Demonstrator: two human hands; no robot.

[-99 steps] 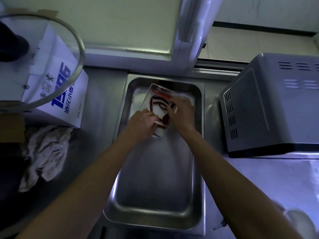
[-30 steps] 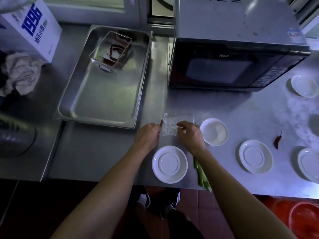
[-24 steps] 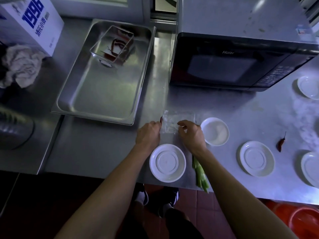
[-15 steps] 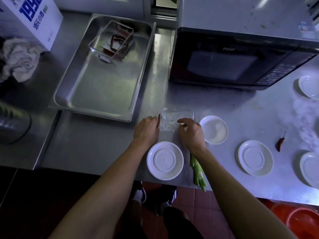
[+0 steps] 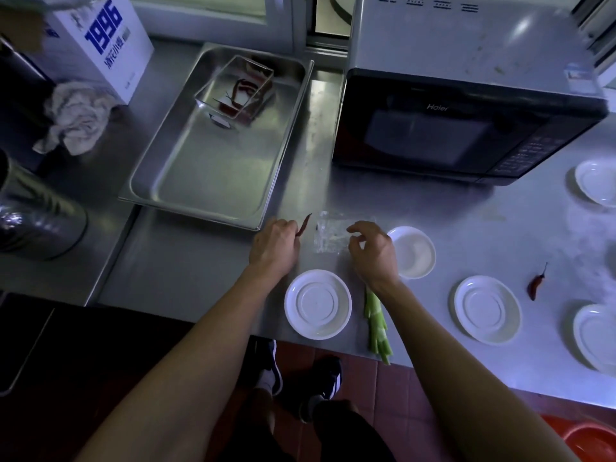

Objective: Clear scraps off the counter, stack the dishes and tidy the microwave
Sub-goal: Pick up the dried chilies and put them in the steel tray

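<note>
My left hand (image 5: 275,250) pinches a dried red chili (image 5: 305,225) just left of a crumpled piece of clear plastic wrap (image 5: 330,236) lying on the steel counter. Over the wrap's right edge hovers my right hand (image 5: 373,251), fingers loosely curled and holding nothing. A white saucer (image 5: 317,304) sits below the wrap, a small white bowl (image 5: 415,251) to the right. Green scallion stalks (image 5: 376,323) lie by my right wrist. Another chili (image 5: 536,284) lies further right. The black microwave (image 5: 466,128) stands behind, door closed.
A steel tray (image 5: 213,181) at the left holds a clear container (image 5: 235,88) with chilies. More white saucers (image 5: 487,310) and small dishes (image 5: 596,183) lie at the right. A white box (image 5: 100,45), a rag (image 5: 78,116) and a metal pot (image 5: 36,215) stand far left.
The view swung from the tray to the counter front. In the last half second my left hand lifted the chili away from the wrap and my right hand let go of the wrap's edge.
</note>
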